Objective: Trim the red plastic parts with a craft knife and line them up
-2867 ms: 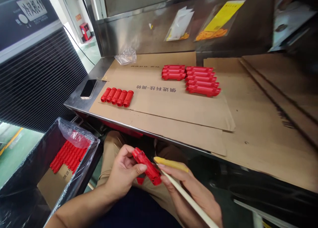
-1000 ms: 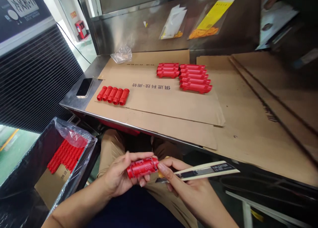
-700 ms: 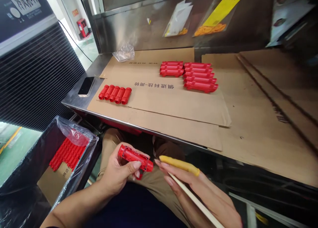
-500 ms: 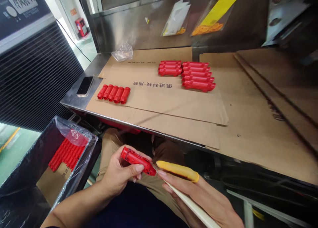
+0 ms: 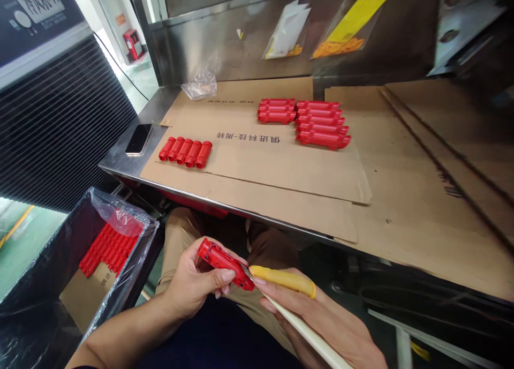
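Over my lap, my left hand (image 5: 201, 283) grips a hollow red plastic part (image 5: 225, 262), its open side facing up. My right hand (image 5: 313, 315), with a yellow cover on one finger, is closed on a white-handled tool (image 5: 305, 329). The tool's thin metal tip touches the edge of the red part near its right end. On the cardboard (image 5: 249, 163) several short red parts (image 5: 185, 152) lie in a row at the left. Longer red parts (image 5: 322, 125) lie in two groups farther back.
A phone (image 5: 138, 139) lies on the metal table's left end. At lower left stands a plastic-lined bin (image 5: 76, 224) with many red parts (image 5: 108, 248). Clear bags (image 5: 339, 46) hang on the metal back panel. A crumpled bag (image 5: 199, 85) rests at the back.
The tool tip and my right hand have shifted slightly left along the red part's edge. The red part has tilted a little in my left hand.
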### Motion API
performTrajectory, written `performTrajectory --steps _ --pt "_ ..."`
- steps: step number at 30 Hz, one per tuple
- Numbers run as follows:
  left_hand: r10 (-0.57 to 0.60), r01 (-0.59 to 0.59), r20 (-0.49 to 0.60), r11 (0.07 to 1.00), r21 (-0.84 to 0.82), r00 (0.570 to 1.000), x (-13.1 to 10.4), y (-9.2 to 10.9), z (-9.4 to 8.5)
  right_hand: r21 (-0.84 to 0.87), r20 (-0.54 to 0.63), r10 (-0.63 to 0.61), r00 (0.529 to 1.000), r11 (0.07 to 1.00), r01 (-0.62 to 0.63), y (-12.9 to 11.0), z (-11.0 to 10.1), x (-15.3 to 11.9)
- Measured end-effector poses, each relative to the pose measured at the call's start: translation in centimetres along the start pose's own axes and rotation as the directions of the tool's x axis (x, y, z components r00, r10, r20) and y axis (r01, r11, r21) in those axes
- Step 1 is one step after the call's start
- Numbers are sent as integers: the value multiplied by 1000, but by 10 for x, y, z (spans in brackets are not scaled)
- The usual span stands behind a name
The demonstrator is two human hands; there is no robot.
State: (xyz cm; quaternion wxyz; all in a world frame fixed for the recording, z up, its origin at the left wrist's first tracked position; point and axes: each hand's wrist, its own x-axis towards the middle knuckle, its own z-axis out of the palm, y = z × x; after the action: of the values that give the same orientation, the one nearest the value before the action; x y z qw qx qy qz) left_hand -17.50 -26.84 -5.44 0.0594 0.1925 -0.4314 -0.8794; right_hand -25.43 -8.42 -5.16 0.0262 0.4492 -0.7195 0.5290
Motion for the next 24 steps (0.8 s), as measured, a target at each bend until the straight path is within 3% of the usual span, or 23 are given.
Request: performTrajectory --steps 8,17,24 --pt "42 -42 5 999 -32 999 0 -4 0 -26 54 -10 999 1000 12 1 -2 1" --pt "58 -58 -1 996 -75 998 -2 -4 -3 -92 24 -19 1000 996 21 -1 -3 -2" --pt "79 -76 -39 993 89 996 -3 -2 -2 -68 31 35 999 997 -33 4 -5 5"
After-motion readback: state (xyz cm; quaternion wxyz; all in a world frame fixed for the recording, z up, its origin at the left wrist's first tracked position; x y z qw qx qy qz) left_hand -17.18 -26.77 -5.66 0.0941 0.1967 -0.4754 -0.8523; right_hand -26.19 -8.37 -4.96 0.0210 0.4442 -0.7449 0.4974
